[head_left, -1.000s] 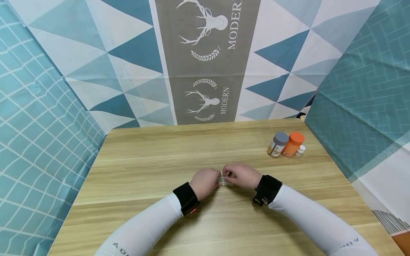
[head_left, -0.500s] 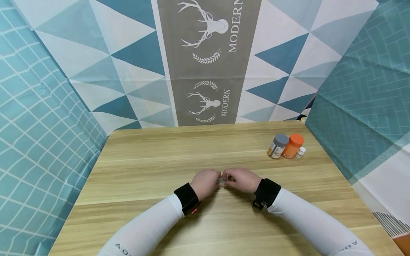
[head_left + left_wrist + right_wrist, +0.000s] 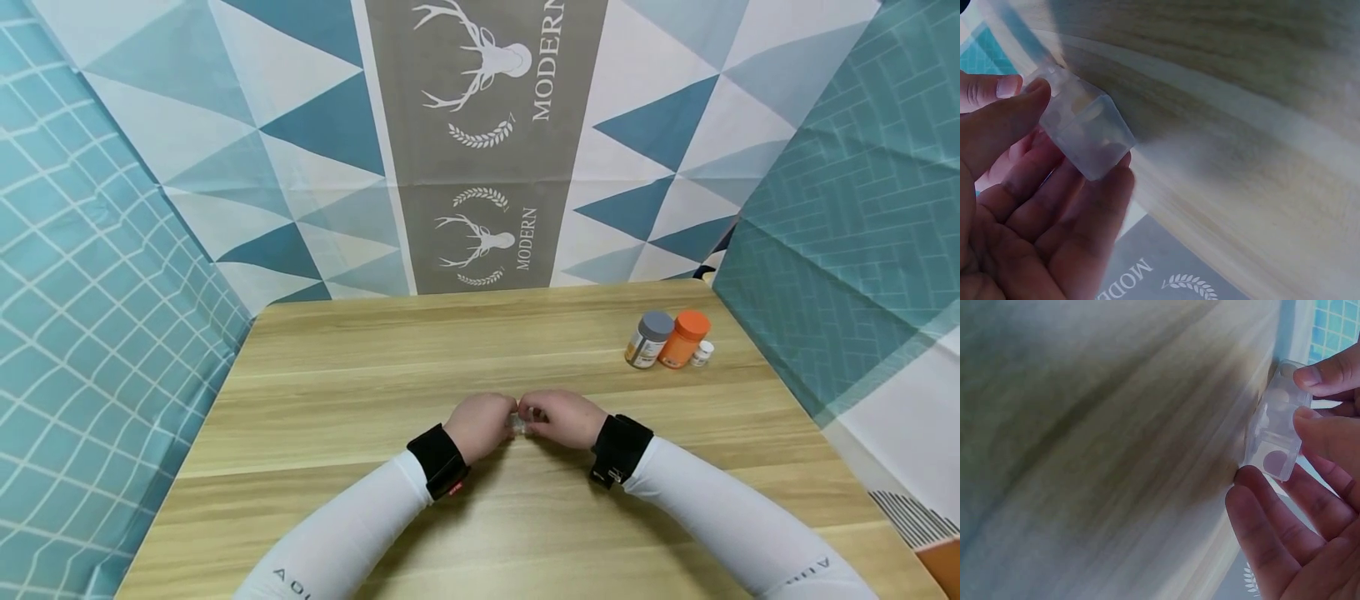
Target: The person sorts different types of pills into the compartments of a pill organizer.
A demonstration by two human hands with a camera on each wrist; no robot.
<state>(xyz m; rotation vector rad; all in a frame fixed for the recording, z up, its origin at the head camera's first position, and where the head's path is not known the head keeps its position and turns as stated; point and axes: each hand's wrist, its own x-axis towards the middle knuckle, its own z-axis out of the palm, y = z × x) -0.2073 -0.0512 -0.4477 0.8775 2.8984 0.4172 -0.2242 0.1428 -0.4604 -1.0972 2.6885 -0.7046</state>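
A small translucent plastic pill box [image 3: 517,423] with compartments is held between both hands just above the tabletop. My left hand [image 3: 481,427] pinches one end, its thumb on the side and fingertips under the end, as the left wrist view of the pill box [image 3: 1088,134] shows. At the other end my right hand [image 3: 564,418] grips it between thumb and fingers. Both thumbs lie close together along the lid side. In the right wrist view, a round purplish pill shape shows through the near compartment of the pill box [image 3: 1266,456], with paler round shapes farther along.
At the back right of the wooden table [image 3: 360,358] stand a grey-capped bottle [image 3: 649,340], an orange bottle [image 3: 684,339] and a tiny white bottle [image 3: 702,354], side by side. Patterned cloth [image 3: 480,125] hangs behind the table's far edge.
Both hands have drawn slightly closer together around the pill box; a clear part that stood up between them a second ago no longer shows upright. The bottles have not moved.
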